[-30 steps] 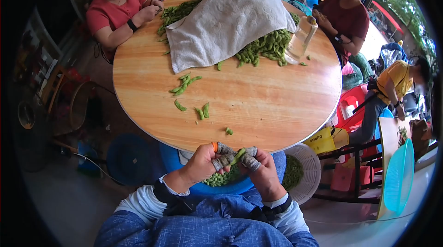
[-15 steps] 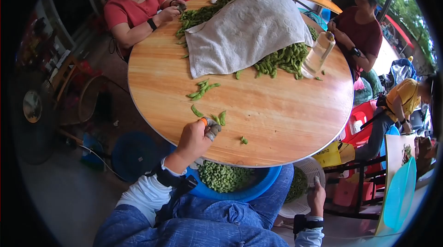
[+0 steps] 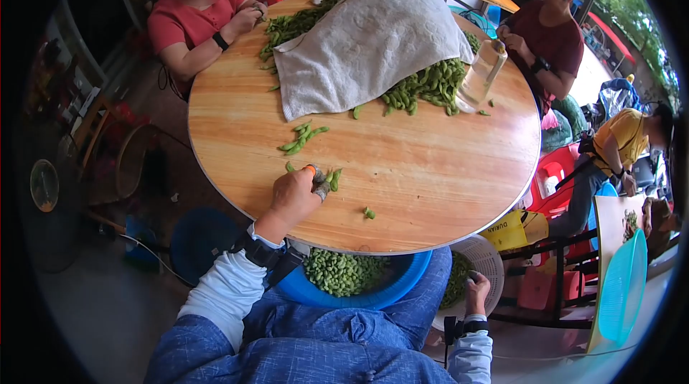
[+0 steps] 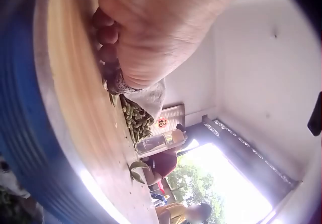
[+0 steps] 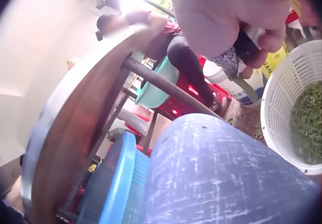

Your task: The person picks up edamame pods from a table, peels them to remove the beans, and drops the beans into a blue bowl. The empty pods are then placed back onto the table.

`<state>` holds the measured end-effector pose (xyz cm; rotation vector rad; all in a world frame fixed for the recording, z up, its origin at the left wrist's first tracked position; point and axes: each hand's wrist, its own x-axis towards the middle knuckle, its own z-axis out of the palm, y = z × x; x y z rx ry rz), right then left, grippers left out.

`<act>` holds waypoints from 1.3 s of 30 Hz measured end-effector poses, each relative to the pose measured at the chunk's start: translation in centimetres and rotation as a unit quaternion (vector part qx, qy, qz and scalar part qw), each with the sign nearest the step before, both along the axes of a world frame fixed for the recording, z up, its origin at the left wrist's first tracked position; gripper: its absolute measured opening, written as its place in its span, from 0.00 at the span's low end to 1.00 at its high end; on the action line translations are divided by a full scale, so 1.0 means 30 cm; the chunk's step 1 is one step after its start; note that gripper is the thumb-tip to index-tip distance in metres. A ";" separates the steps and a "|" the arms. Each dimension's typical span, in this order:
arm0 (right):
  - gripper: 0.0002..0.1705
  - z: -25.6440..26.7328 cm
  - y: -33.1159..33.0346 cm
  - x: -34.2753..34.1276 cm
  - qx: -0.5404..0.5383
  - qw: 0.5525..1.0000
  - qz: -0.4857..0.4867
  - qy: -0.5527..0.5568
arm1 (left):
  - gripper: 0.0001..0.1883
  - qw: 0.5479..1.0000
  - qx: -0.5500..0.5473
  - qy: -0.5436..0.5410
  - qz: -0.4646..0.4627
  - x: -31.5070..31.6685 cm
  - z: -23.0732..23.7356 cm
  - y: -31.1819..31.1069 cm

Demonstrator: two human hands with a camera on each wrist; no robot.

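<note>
My left hand [image 3: 296, 197] reaches over the round table, its grey-wrapped fingertips right at a small group of edamame pods [image 3: 335, 179]. In the left wrist view the fingers [image 4: 108, 35] are curled close above the wood; whether they pinch a pod I cannot tell. Down at my right side, my right hand [image 3: 476, 293] is by the rim of a white perforated basket [image 3: 491, 258] with green pods in it. A flat green edamame pod [image 5: 245, 89] sticks out from its wrapped fingers in the right wrist view. A blue basin [image 3: 413, 273] of shelled beans [image 3: 344, 273] stands under the table edge.
A pale towel [image 3: 373, 39] covers a heap of edamame pods [image 3: 430, 86], beside a clear bottle [image 3: 482, 75]. Loose pods [image 3: 301, 138] and a pod piece [image 3: 369, 213] lie on the tabletop [image 3: 430, 176]. Two people sit across; another is at the right.
My hands have parted from the pod they held together. The left went forward to the pods on the table; the right moved down to the basket, then slightly up and left.
</note>
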<state>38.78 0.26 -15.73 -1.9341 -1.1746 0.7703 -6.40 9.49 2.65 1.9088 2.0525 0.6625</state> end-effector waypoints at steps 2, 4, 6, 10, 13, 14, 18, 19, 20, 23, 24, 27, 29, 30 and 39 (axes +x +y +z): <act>0.16 -0.022 0.008 -0.018 -0.043 0.999 -0.006 -0.001 | 0.10 1.000 -0.001 -0.005 0.004 -0.001 0.008 -0.005; 0.16 -0.044 0.011 -0.032 -0.080 0.997 -0.005 0.023 | 0.11 0.997 0.069 0.027 0.023 -0.009 -0.013 -0.013; 0.17 -0.060 0.002 -0.029 -0.072 0.996 -0.013 0.060 | 0.12 0.989 0.143 0.028 0.017 0.000 -0.027 -0.026; 0.18 0.061 0.003 -0.053 0.007 0.984 -0.025 0.177 | 0.14 0.959 0.153 -0.222 -0.090 0.133 0.101 -0.141; 0.18 0.430 0.013 -0.225 0.044 0.945 0.089 0.311 | 0.18 0.902 -0.029 -0.384 -0.197 0.224 0.073 -0.215; 0.18 0.530 0.011 -0.285 0.034 0.923 0.138 0.358 | 0.19 0.896 -0.078 -0.366 -0.239 0.256 0.082 -0.227; 0.18 0.639 -0.011 -0.474 0.028 0.882 0.268 0.387 | 0.18 0.864 -0.182 -0.315 -0.350 0.357 0.021 -0.258; 0.18 0.629 -0.008 -0.507 0.042 0.872 0.306 0.380 | 0.16 0.860 -0.166 -0.308 -0.371 0.366 0.025 -0.262; 0.16 0.640 -0.005 -0.537 0.034 0.874 0.313 0.369 | 0.14 0.860 -0.144 -0.316 -0.373 0.361 0.027 -0.264; 0.12 0.680 0.017 -0.566 -0.033 0.839 0.383 0.386 | 0.11 0.856 -0.141 -0.326 -0.375 0.313 0.041 -0.261; 0.12 0.684 0.023 -0.544 -0.065 0.816 0.421 0.391 | 0.11 0.851 -0.183 -0.323 -0.371 0.289 0.046 -0.262; 0.12 0.694 0.030 -0.527 -0.128 0.774 0.435 0.442 | 0.11 0.863 -0.204 -0.255 -0.386 0.275 0.055 -0.271; 0.11 0.684 0.011 -0.567 -0.118 0.801 0.375 0.451 | 0.11 0.877 -0.187 -0.191 -0.400 0.283 0.051 -0.285; 0.11 0.670 0.006 -0.568 -0.101 0.808 0.364 0.453 | 0.12 0.882 -0.135 -0.208 -0.400 0.297 0.026 -0.291; 0.10 0.496 0.015 -0.294 0.020 0.958 0.177 0.226 | 0.26 0.957 0.160 -0.145 -0.191 0.235 0.025 -0.206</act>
